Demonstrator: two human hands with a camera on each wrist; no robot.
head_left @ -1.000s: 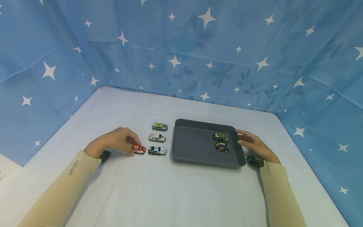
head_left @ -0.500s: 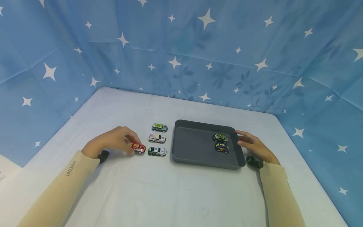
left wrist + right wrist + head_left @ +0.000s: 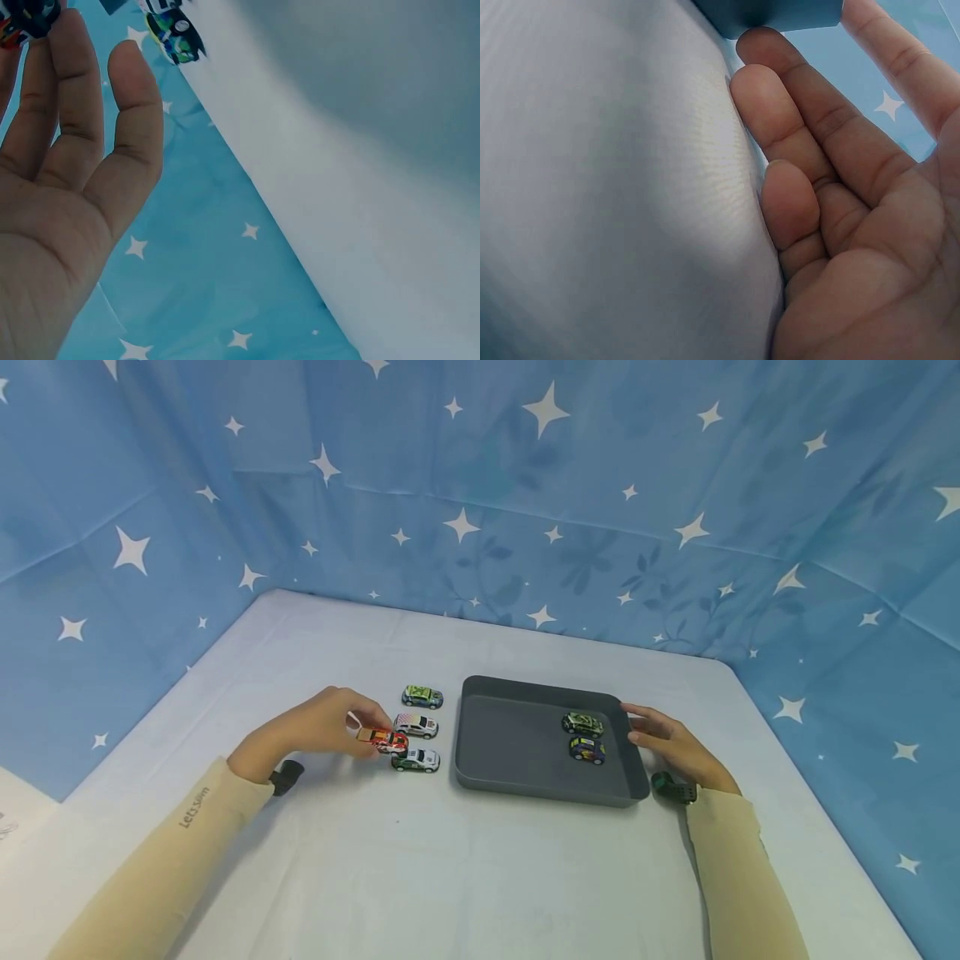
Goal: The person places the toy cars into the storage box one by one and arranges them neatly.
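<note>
My left hand (image 3: pixel 326 727) pinches a red toy car (image 3: pixel 390 742). It overlaps the near end of a white-and-green toy car (image 3: pixel 420 760) in the head view. Just beyond are a white toy car (image 3: pixel 417 725) and a lime-green and blue one (image 3: pixel 422 696). In the left wrist view the red car shows only partly, at the top left corner past the fingers (image 3: pixel 79 97). My right hand (image 3: pixel 675 747) touches the right rim of a dark grey tray (image 3: pixel 517 787) with relaxed fingers. Inside the tray sit a camouflage-green toy car (image 3: pixel 582 723) and a dark blue one (image 3: pixel 587 750).
A white cloth covers the table (image 3: pixel 450 877). Blue curtain (image 3: pixel 487 485) with white stars hangs behind and along both sides. The tray has low raised walls and stands right of the row of cars.
My left hand has lifted the red car and carried it right, toward the white-and-green car. My right hand stays at the tray's rim; the tray and other cars have not moved.
</note>
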